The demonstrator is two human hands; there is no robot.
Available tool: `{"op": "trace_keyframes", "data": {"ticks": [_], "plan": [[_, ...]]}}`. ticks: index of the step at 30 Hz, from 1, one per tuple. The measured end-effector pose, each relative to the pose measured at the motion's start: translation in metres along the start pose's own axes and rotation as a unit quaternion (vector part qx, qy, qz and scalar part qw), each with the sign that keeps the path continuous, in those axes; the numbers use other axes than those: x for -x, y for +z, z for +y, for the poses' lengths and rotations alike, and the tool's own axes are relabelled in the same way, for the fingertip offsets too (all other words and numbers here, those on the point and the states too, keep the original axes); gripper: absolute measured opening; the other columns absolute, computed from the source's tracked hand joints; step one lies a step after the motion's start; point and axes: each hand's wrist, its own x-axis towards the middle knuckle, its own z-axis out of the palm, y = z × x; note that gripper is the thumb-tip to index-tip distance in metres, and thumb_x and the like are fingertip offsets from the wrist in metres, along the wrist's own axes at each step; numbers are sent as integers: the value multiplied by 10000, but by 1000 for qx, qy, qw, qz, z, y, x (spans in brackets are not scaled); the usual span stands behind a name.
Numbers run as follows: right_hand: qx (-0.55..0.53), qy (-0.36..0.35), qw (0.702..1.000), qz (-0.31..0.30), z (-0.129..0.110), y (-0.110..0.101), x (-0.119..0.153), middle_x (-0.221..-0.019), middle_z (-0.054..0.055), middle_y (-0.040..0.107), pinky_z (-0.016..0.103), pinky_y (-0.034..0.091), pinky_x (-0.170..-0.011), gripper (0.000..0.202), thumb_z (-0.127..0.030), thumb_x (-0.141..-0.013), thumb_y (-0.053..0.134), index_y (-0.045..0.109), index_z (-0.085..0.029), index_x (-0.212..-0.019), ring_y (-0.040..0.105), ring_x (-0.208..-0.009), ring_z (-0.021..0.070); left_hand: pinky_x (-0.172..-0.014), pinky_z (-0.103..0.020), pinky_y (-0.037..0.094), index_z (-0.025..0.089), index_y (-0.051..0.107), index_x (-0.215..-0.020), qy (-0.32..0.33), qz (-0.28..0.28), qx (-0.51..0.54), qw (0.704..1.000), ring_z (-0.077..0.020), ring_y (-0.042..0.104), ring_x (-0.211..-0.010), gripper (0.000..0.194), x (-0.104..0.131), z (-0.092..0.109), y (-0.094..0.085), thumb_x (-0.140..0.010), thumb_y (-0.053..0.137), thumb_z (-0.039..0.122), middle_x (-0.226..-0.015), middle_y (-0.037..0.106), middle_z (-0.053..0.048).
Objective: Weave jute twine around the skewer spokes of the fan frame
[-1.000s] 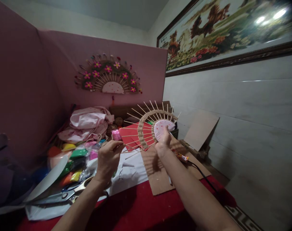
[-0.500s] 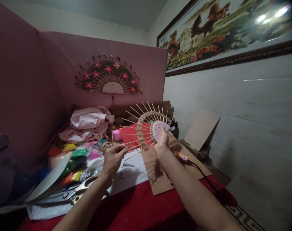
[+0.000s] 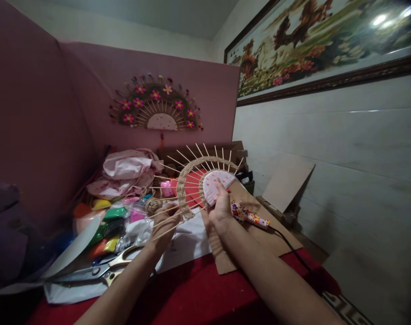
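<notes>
A half-round fan frame of thin wooden sticks, with a band of jute twine (image 3: 182,180) woven through them, is held up over the table. My right hand (image 3: 221,208) grips its fabric-covered half-disc (image 3: 212,183), white with small pinkish spots, thumb on the front face. At the lower left end of the band, my left hand (image 3: 163,234) is closed behind the outer sticks, fingers bent together at the working end of the twine. The sticks partly hide its fingertips, and the strand itself is hard to make out there.
Large scissors (image 3: 105,271) and bags of coloured clay (image 3: 114,213) lie at left, near a twine ball (image 3: 153,205). A flower-patterned glue gun (image 3: 256,219) with a black cord rests on cardboard (image 3: 226,264). A finished fan (image 3: 154,95) hangs on the pink panel.
The fan frame has shifted left and turned slightly in my right hand. My left hand, earlier out in front pinching a strand, is now behind the lower sticks, close to the band.
</notes>
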Motion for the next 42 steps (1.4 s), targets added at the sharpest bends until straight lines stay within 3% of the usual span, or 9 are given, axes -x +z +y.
{"op": "trace_keyframes", "data": {"ticks": [3, 8, 12, 20, 30, 42], "plan": [[-4, 16, 1000, -22, -2, 3, 4, -759, 14, 683, 201, 513, -543, 294, -283, -688, 617, 613, -144, -947, 620, -626, 109, -463, -207, 321, 169, 593, -591, -28, -29, 2, 999, -107, 453, -545, 149, 2, 7, -3, -599, 682, 287, -656, 587, -24], [-16, 5, 1000, -17, -2, 4, 5, -729, 1, 674, 187, 500, -528, 261, -277, -700, 605, 606, -150, -928, 593, -571, 89, -400, -190, 193, 153, 558, -566, -65, -19, 16, 998, -59, 321, -417, 156, -3, -5, -10, -631, 640, 268, -480, 451, 37], [-5, -14, 1000, -28, -4, 5, 6, -731, -23, 661, 164, 476, -512, 257, -333, -714, 596, 594, -175, -916, 576, -563, 70, -470, -205, 313, 133, 637, -705, -39, -56, 48, 996, -86, 446, -502, 130, -5, -11, -8, -631, 651, 240, -582, 562, -11], [-20, -29, 999, 12, -5, 0, -2, -718, -59, 634, 163, 456, -486, 306, -372, -696, 614, 569, -206, -949, 555, -537, 62, -570, -173, 365, 170, 670, -833, -33, 0, 156, 987, -64, 478, -605, 215, 2, 1, 0, -622, 699, 202, -706, 629, 2], [-6, -50, 999, -1, 4, -4, -4, -819, -14, 655, 222, 504, -592, 381, -418, -686, 612, 567, -193, -990, 592, -654, 99, -584, -195, 394, 124, 695, -684, -62, 59, 186, 979, -70, 454, -580, 271, 1, -4, 4, -636, 701, 391, -639, 599, -21], [-8, -51, 998, -21, 0, 1, 4, -712, -63, 610, 178, 457, -469, 351, -418, -693, 627, 560, -211, -968, 542, -531, 68, -575, -178, 382, 143, 693, -710, -78, 38, 163, 983, -69, 491, -598, 203, 1, -1, 2, -599, 732, 308, -677, 643, -17]]}}
